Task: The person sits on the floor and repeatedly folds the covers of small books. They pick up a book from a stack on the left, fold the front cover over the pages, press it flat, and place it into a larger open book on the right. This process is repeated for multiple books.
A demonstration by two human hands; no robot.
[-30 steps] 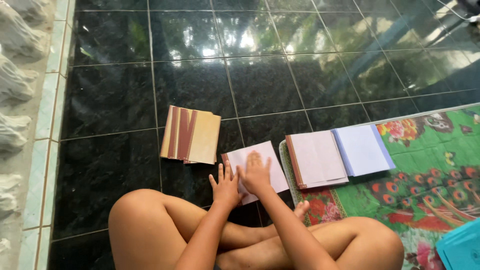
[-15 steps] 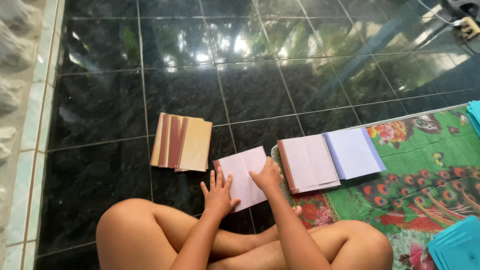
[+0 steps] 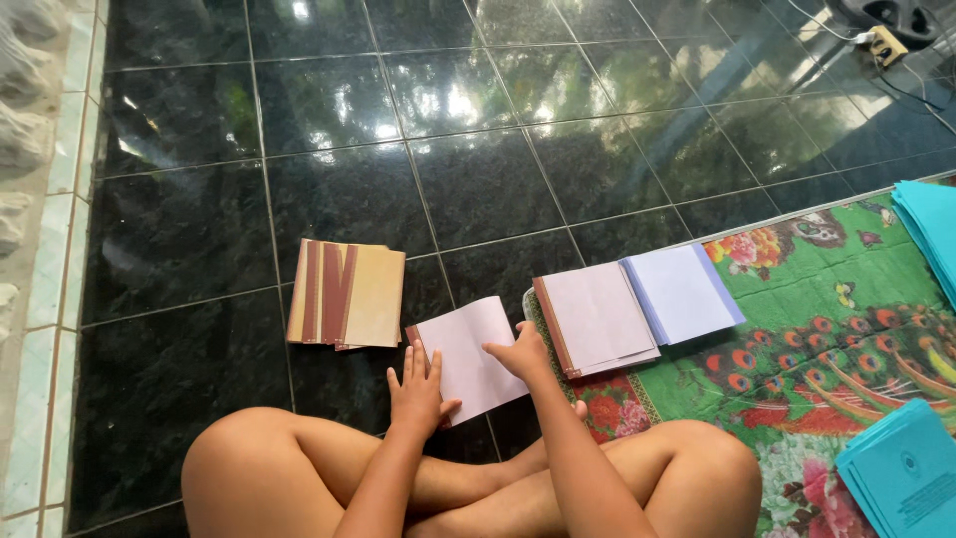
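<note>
Lower centre: left hand (image 3: 416, 391) flat, fingers spread, and right hand (image 3: 523, 354) loosely curled, both pressing one pale pink paper booklet (image 3: 466, 357); two booklet stacks flank it.

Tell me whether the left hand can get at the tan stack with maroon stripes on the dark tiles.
Probably yes: the left hand rests on the white booklet, and only bare tile lies between it and the tan striped stack.

No packages, labels, signs or screens are visible.
</note>
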